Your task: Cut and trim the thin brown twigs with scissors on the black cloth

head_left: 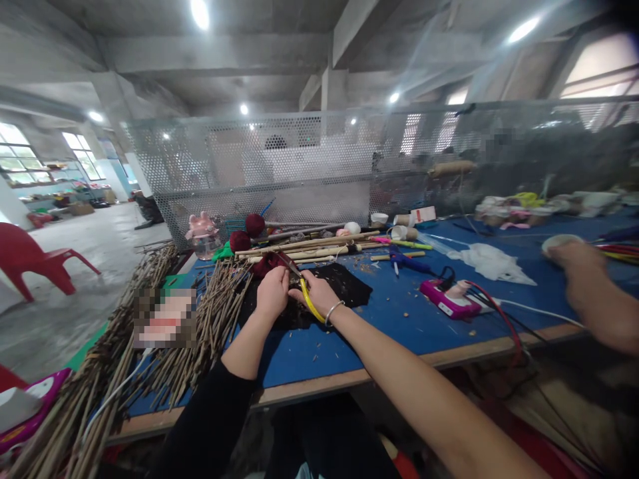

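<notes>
1. Table: the blue-topped table [284, 359] carries the work. Thin sticks [214, 313] lie massed at its left side.
2. Right hand: the right hand [319, 293] has its fingers clamped around the yellow handles of the scissors [310, 303].
3. Left hand: the left hand [273, 293] is beside the blades, fingers curled inward; whether they clamp anything cannot be told.
4. Workpiece: dark red material [266, 265], apparently yarn, lies just beyond the left hand, by a black cloth [352, 286].
5. Status (judged): cutting is in hand. Scraps [367, 268] indicate some trimming is done; no finished piece is identifiable. The quantity left cannot be told; 2 dark red balls [239, 241] remain wound.
6. Right side: a purple power strip [449, 301], a blue glue gun [407, 259] and 1 co-worker's hand [582, 263].
7. Rear: a perforated screen [224, 159] stands behind the table.
</notes>
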Motion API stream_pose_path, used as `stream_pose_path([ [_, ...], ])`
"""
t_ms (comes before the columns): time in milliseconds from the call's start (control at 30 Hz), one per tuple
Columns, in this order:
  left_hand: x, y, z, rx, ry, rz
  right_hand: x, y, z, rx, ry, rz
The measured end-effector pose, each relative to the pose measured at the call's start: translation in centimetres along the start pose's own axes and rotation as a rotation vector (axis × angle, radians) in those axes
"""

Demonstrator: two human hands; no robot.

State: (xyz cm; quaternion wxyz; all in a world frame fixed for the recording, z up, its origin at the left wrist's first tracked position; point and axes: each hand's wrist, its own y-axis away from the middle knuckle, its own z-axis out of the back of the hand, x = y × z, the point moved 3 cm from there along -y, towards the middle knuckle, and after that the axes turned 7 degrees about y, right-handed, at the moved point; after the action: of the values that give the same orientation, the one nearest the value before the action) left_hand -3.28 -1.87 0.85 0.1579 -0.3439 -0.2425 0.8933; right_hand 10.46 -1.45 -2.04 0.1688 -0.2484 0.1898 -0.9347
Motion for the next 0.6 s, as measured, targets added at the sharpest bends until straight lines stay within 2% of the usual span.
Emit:
stream_pose_path([
  [300, 0.4, 0.0, -0.4, -0.037, 0.106, 0.031, -0.3, -0.2, 0.2, -0.046, -0.063, -0.052],
  [467, 0.0, 0.2, -0.7, -0.042, 0.257, -0.004, -1.5, -1.0, 1.1, -0.235, -0.365, -0.128],
  [600, -0.8, 0.4, -0.8, 0.022, 0.302, -0.039, -1.7, -1.4, 1.7, -0.219, -0.725, -0.185],
])
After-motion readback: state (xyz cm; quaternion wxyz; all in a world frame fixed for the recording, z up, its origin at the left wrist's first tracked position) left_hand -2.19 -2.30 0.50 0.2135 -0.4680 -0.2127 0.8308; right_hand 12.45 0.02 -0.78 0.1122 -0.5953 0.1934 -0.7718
